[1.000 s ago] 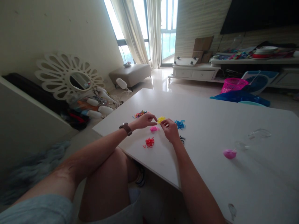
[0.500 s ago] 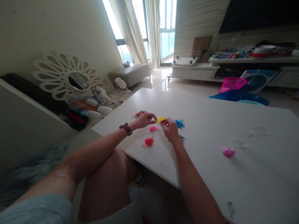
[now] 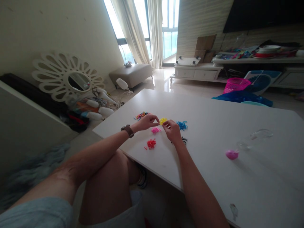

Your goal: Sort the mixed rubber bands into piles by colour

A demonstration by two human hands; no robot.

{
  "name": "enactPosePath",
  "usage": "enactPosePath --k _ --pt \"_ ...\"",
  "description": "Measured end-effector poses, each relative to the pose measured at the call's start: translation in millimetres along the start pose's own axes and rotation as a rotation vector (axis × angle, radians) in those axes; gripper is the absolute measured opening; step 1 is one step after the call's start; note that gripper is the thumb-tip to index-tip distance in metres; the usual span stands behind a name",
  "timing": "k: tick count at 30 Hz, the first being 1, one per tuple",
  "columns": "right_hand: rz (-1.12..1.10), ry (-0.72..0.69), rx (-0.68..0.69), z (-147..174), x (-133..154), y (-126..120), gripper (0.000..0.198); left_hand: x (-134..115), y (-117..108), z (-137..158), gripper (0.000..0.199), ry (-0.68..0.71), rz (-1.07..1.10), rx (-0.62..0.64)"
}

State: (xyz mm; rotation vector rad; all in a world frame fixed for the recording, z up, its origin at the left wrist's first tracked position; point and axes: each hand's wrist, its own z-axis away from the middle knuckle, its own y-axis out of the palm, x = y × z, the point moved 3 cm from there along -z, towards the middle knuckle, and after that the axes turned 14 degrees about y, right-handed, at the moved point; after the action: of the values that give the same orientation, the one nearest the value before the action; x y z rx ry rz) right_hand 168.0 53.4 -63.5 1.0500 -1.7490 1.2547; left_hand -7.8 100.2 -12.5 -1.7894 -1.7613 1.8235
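Observation:
My left hand (image 3: pixel 149 121), with a brown-strapped watch (image 3: pixel 128 130) on the wrist, reaches to the left edge of a pile of small yellow rubber bands (image 3: pixel 162 120). Its thumb and index finger are pinched together. From the right, my right hand (image 3: pixel 172 130) pinches at the near edge of the same pile. Whatever is between the fingertips is too small to make out. Pink bands (image 3: pixel 155 130) lie just below the hands, and red bands (image 3: pixel 151 144) nearer the table edge. A mixed-colour pile (image 3: pixel 141 115) is partly behind my left hand.
Blue bands (image 3: pixel 182 125) lie right of my right hand; black bands (image 3: pixel 184 140) are partly hidden by my wrist. Farther right on the white table (image 3: pixel 204 177) are a pink-purple round object (image 3: pixel 232 154) and clear plastic pieces (image 3: pixel 262 134). A pink basket (image 3: pixel 237 85) stands beyond the table.
Both hands stay at the yellow pile with hardly any movement. The whole view has shifted very slightly.

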Motion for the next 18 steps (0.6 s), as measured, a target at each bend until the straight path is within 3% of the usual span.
enactPosePath --k 11,18 --pt "0.056 0.031 -0.021 0.1 2.3 -1.7 0.009 -0.2 0.3 -4.3 0.025 0.067 -0.027 0.047" --pt "0.094 0.123 -0.099 -3.0 -0.1 -13.9 0.009 12.6 -21.9 -0.4 0.023 0.026 -0.015 0.017"
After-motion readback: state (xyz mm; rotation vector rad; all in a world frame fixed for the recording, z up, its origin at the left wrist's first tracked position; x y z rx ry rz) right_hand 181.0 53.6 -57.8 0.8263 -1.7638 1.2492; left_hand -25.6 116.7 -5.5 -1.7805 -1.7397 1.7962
